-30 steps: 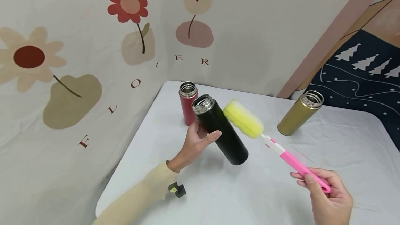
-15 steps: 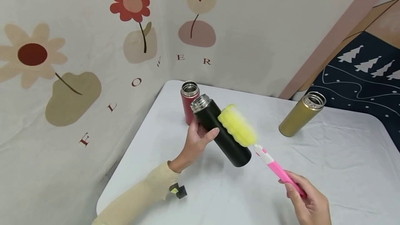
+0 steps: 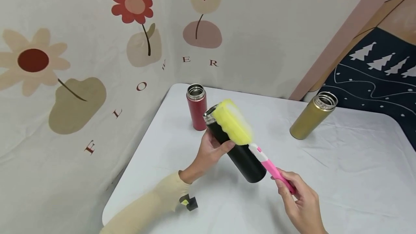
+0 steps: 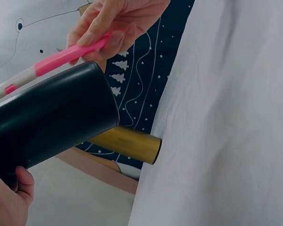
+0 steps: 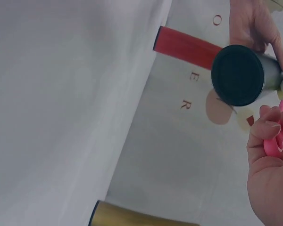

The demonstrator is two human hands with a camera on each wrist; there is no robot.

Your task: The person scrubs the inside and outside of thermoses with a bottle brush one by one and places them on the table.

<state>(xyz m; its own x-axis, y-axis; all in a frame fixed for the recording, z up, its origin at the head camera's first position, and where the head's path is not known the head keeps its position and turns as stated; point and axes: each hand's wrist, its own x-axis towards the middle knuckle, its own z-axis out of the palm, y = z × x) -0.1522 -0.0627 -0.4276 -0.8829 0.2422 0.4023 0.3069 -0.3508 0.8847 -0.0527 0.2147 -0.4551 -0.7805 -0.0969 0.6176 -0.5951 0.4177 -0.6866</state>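
Note:
My left hand [image 3: 208, 156] grips a black thermos bottle [image 3: 246, 161] round its upper body. The bottle is lidless and tilts, its steel mouth [image 3: 209, 115] up and to the left, its base down and to the right. In my right hand [image 3: 302, 198] is a bottle brush by the end of its pink handle [image 3: 274, 170]. Its yellow sponge head [image 3: 233, 122] lies in front of the bottle's upper side and part of the mouth in the head view; whether it touches the bottle I cannot tell. The left wrist view shows the pink handle [image 4: 61, 59] running alongside the black bottle [image 4: 61, 103].
A red thermos [image 3: 197, 113] stands without a lid behind my left hand. Farther right on the white table [image 3: 351, 176] stands a gold thermos [image 3: 310, 118], also lidless. Printed cloth walls [image 3: 253, 39] close off the left and back.
The brush has moved left and up toward the bottle's mouth, carried by my right hand. The black bottle has shifted slightly down and to the right in my left hand.

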